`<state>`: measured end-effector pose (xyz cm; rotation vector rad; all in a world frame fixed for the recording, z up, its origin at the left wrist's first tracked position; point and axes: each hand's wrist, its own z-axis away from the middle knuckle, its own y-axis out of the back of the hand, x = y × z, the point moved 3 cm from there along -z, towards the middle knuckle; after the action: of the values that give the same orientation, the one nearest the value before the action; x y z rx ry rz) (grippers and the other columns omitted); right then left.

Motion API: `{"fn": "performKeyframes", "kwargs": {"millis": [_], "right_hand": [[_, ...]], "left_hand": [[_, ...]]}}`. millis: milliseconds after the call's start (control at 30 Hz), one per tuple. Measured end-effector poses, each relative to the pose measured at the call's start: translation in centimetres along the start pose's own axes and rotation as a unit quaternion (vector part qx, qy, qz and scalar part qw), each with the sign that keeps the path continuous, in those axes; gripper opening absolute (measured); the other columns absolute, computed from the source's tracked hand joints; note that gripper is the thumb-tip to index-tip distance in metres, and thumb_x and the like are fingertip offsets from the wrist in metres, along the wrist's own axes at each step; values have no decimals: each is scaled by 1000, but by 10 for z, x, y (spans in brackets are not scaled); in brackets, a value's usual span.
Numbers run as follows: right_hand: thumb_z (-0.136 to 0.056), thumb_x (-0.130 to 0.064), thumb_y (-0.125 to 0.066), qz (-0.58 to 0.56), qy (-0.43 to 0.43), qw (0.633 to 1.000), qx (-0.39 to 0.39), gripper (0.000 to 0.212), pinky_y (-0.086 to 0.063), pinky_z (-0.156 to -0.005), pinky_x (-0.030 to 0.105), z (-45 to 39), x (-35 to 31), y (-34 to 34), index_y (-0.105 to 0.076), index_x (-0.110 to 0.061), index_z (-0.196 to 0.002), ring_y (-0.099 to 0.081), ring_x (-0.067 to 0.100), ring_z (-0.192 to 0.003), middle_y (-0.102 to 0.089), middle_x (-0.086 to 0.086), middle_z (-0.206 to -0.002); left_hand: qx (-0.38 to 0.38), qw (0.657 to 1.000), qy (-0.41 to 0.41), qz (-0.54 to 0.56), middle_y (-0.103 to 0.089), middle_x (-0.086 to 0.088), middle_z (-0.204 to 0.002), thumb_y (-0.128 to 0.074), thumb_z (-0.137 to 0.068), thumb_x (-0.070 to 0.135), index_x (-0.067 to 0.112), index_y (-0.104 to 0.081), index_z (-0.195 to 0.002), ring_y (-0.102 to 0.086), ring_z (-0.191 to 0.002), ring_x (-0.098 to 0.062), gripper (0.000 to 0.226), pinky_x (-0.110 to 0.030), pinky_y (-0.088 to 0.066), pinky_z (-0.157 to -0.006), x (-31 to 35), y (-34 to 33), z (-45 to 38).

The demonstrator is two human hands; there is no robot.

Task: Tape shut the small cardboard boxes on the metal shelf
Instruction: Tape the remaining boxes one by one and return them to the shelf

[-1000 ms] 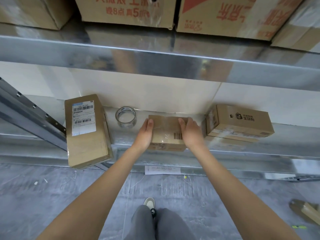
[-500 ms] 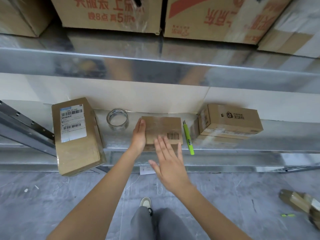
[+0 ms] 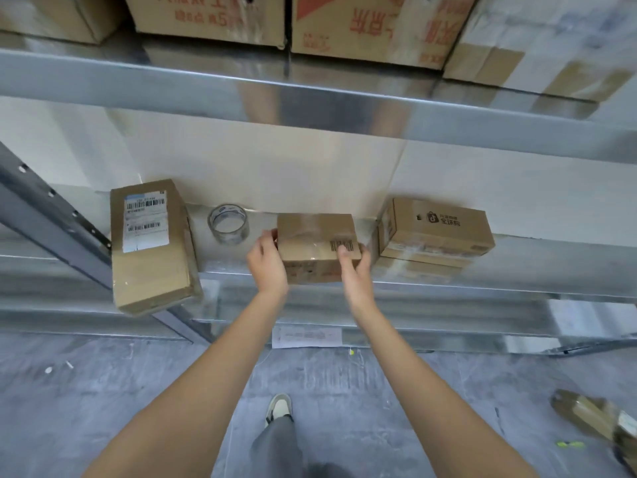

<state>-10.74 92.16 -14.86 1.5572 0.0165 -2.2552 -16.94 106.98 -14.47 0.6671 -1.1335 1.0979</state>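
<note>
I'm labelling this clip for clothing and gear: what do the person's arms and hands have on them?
Nothing is worn on either: the left hand and right hand are bare, with no gloves, rings or watch showing. Both forearms are bare as far as the frame edge, with no sleeves in view.

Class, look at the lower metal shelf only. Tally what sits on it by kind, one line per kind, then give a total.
Cardboard boxes: 3 (labelled box, middle box, logo box)
Tape rolls: 1 (tape roll)
Total: 4
</note>
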Motion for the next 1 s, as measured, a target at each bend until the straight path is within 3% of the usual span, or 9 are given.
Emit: {"fn": "performKeyframes", "kwargs": {"millis": [100, 167, 233, 333, 433, 500, 633, 833, 1000], "right_hand": [[-90, -64, -47, -6, 59, 998, -3, 66, -27, -100, 27, 23, -4, 19, -29, -33, -145, -38, 14, -133, -41, -15, -136], [-89, -65, -48, -12, 84, 996, 1, 67, -30, -103, 30, 38, -10, 32, -29, -31, -144, -39, 16, -133, -42, -8, -143], [-89, -64, -50, -30, 111, 993, 5, 66, -34, -101, 31, 54, -20, 45, -29, -31, -142, -44, 15, -127, -47, -8, -137], [-86, -64, -52, -50, 153, 987, 11, 65, -39, -102, 34, 80, -32, 67, -30, -32, -139, -48, 13, -121, -51, -7, -135], [-87, -63, -52, -55, 182, 982, 16, 66, -34, -106, 34, 102, -39, 90, -29, -33, -142, -43, 14, -128, -48, -7, -141], [-86, -65, -52, -62, 203, 977, 13, 72, -33, -111, 38, 116, -48, 103, -28, -31, -144, -40, 13, -131, -45, -7, -143], [-76, -70, -56, -59, 274, 960, 10, 78, -37, -110, 45, 144, -76, 124, -38, -28, -139, -42, 13, -129, -49, -8, -136], [-75, -65, -61, -28, 390, 920, 25, 70, -47, -101, 39, 179, -132, 143, -38, -35, -134, -47, 7, -120, -50, -14, -128], [-77, -63, -61, -47, 457, 888, 35, 66, -51, -94, 37, 199, -192, 154, -39, -36, -132, -50, 6, -115, -50, -14, -125]], "left_hand": [[-10, 1000, -19, 10, -69, -2, -101, -40, -102, 20, 12, -68, -104, -61, -97, -16, 29, -27, -47, -88, 12, 2, 29], [-12, 999, -35, 15, -67, -1, -93, -41, -102, 19, 12, -67, -101, -59, -90, -16, 27, -23, -47, -81, 20, 1, 51], [-11, 998, -52, 22, -63, 3, -82, -42, -100, 17, 13, -65, -92, -54, -82, -16, 24, -23, -45, -73, 29, 1, 79], [-20, 997, -61, 30, -66, 1, -90, -42, -98, 20, 11, -69, -97, -56, -85, -15, 29, -28, -44, -78, 41, 1, 117], [-32, 996, -78, 30, -70, 1, -100, -44, -98, 26, 11, -72, -103, -62, -95, -15, 32, -31, -48, -87, 60, 0, 151], [-34, 994, -100, 12, -67, -8, -111, -44, -98, 28, 12, -69, -97, -61, -104, -22, 30, -38, -46, -95, 76, -1, 171], [-26, 989, -143, 19, -62, -11, -117, -40, -98, 35, 27, -60, -83, -57, -105, -23, 27, -39, -44, -97, 107, -1, 205], [39, 966, -254, 38, -65, -7, -103, -21, -86, 57, 18, -65, -99, -60, -101, -26, 60, -49, -47, -94, 174, 0, 249], [46, 950, -303, 63, -66, 3, -97, -20, -89, 52, 24, -65, -98, -60, -99, -21, 54, -43, -48, -89, 239, -3, 270]]}}
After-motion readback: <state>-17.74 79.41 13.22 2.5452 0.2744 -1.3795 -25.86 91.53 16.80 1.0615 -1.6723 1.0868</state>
